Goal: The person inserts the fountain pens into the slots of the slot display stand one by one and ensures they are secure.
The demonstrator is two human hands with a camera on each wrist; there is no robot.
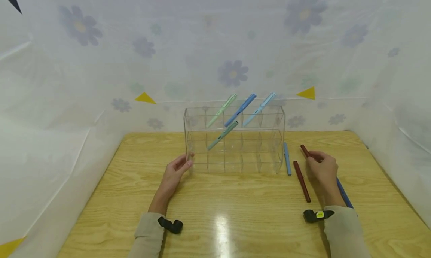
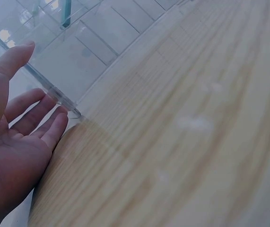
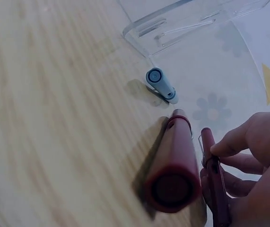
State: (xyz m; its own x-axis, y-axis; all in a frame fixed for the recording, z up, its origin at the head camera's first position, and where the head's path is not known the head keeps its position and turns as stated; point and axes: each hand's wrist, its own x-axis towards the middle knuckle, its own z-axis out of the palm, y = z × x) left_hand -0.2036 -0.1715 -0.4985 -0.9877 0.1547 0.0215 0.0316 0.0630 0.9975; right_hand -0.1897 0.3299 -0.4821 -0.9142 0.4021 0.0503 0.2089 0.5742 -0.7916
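Note:
A clear divided pen rack (image 1: 233, 152) stands at the table's back. My left hand (image 1: 176, 170) is at its lower left edge, fingers loosely extended, fingertips right at the clear side wall (image 2: 61, 100); the thumb stands apart from the fingers. With thumb and fingers my right hand (image 1: 324, 169) pinches a dark red pen (image 3: 214, 182), right of the rack. Just left of it lies another dark red pen (image 1: 301, 181). Nearer the rack is a light blue pen (image 1: 287, 159). A dark blue pen (image 1: 344, 192) is partly hidden by my right wrist.
Slanting in the rack's top row are a pale green pen (image 1: 222, 110), a blue pen (image 1: 240, 110) and a light blue pen (image 1: 259, 109). A grey-green pen (image 1: 223, 135) leans in the row below. White flowered sheeting (image 1: 188, 74) surrounds the wooden table (image 1: 134, 183).

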